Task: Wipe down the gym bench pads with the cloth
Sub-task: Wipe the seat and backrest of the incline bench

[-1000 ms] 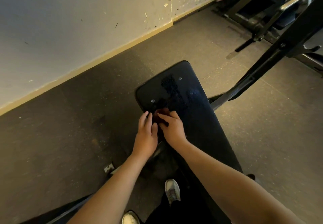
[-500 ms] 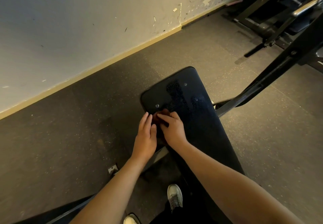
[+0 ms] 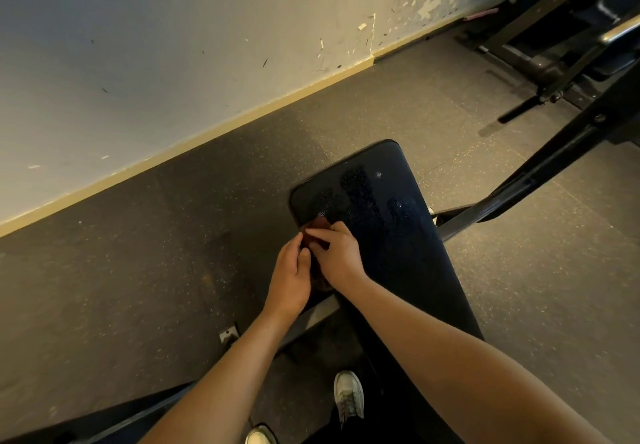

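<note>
Bench pad and cloth, seen from above and behind the person's arms. The cloth (image 3: 317,226) is a small, dark reddish-brown piece, bunched rather than spread flat; only a rounded fold of it shows beyond the fingers, and a second dark patch of it shows lower down, in the gap between the two palms. It lies on the near left edge of the bench pad (image 3: 398,242), a long black glossy cushion with rounded corners whose far half carries dull, mottled smears.

The right hand (image 3: 337,253) rests on top of the cloth, index finger stretched leftward across it and the other fingers curled down over it, gripping it. The left hand (image 3: 291,281) comes in from the pad's left side, its fingers bent onto the cloth's left edge with the thumb pressed in beside them, so that both hands hold the cloth and touch one another.

Beneath the pad runs a black steel frame (image 3: 519,187). Two white shoes (image 3: 349,395) stand on the speckled rubber floor (image 3: 138,287), which meets a scuffed pale wall (image 3: 173,45).
</note>
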